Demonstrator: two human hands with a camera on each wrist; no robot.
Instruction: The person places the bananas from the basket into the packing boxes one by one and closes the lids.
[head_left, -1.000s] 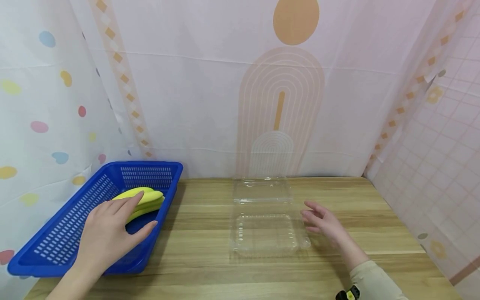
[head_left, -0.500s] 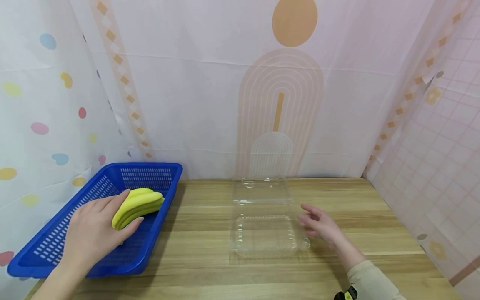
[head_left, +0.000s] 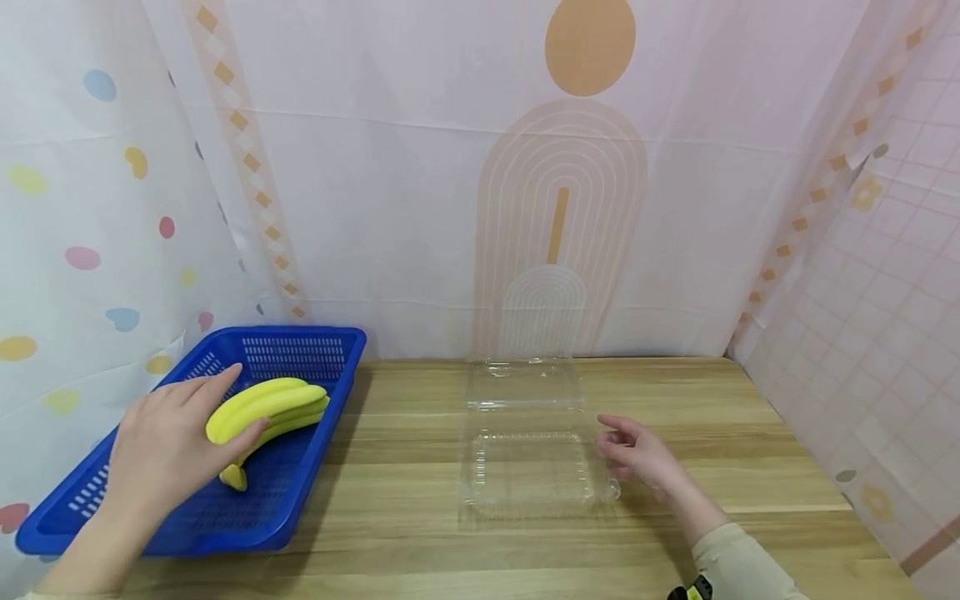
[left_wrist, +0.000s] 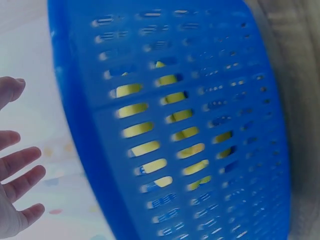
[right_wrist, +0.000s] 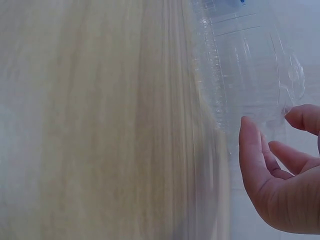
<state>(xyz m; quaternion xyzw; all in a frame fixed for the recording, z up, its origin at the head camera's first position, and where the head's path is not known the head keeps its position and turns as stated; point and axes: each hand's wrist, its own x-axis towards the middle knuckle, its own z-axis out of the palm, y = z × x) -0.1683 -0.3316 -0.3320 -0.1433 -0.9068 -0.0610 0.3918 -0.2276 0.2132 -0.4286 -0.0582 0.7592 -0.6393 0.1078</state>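
My left hand (head_left: 161, 442) hovers over the left part of a blue slotted basket (head_left: 318, 454), its fingers spread and holding nothing. Beside its thumb, a bunch of yellow bananas (head_left: 270, 404) lies inside the basket. The left wrist view has my left hand (left_wrist: 17, 170) beyond the basket's rim (left_wrist: 75, 127), with bananas (left_wrist: 138, 130) showing through the slots. A clear plastic clamshell box (head_left: 532, 471) lies with its lid raised. My right hand (head_left: 641, 458), fingers loosely bent, is at the box's right edge. In the right wrist view, a gap shows between its fingertips.
Both the basket and the box stand on a wood-grain table (head_left: 405, 500). Behind the table hangs a patterned curtain (head_left: 405, 208), and more printed cloth closes off the left and right sides.
My left hand has drawn back to the left, away from the bananas, uncovering more of the bunch and its stem. The right hand has barely shifted beside the box.
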